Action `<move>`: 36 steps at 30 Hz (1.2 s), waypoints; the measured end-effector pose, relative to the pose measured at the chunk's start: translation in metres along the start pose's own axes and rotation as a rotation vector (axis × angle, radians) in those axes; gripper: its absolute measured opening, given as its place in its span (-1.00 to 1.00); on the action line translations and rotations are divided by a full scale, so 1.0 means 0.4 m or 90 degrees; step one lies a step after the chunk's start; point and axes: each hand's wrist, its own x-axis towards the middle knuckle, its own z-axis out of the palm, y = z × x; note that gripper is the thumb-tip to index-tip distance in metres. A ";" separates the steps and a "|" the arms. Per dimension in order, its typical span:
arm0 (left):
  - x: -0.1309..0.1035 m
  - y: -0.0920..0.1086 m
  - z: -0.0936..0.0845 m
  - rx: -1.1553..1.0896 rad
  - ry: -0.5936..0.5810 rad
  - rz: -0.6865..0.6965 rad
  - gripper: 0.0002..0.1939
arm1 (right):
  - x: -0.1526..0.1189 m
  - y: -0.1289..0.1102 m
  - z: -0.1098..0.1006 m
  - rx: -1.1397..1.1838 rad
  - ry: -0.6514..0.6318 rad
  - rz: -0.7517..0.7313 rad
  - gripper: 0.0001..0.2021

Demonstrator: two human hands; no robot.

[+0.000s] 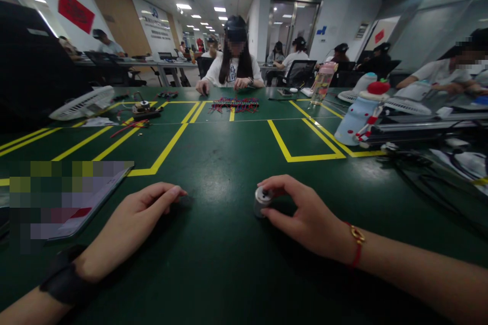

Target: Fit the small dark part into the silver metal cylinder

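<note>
Head view, inspection of the moment. Right hand (pixel 305 216) rests on the green tabletop (pixel 229 264) with thumb and forefinger closed around a small silver cylinder (pixel 262 200), which stands upright on the surface just left of the palm; the grip is closed on that part. Left hand (pixel 131 223) lies palm down, fingers extended and loosely together, fingertips touching a small dark object on the tabletop that is too shadowed to identify; the pictures do not settle whether this hand holds anything.

Progress, as judged: the cylinder is seated on the tabletop and has not been lifted or joined to anything visible; no second part is mated to it. Work appears at an early handling stage, with any assembly left to do.

Pose: both forearms come in low from the near edge, wrists flat, hands well apart. A red cord bracelet (pixel 356 244) sits on the right wrist, a black band (pixel 64 279) on the left.

Surroundings: a blurred device lies near the left hand. Across the tabletop a seated person (pixel 234 68) works over a bundle of coloured wires (pixel 235 105).
</note>
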 end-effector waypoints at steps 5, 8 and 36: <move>0.015 0.010 0.017 0.011 -0.039 0.035 -0.58 | 0.012 0.006 0.032 0.050 -0.019 0.006 -0.63; 0.013 0.064 0.064 0.014 -0.036 0.179 -0.68 | 0.008 0.021 0.039 0.091 -0.002 0.018 -0.47; 0.018 0.108 0.145 0.029 -0.062 0.264 -0.69 | 0.013 0.040 -0.010 0.036 0.026 0.039 -0.55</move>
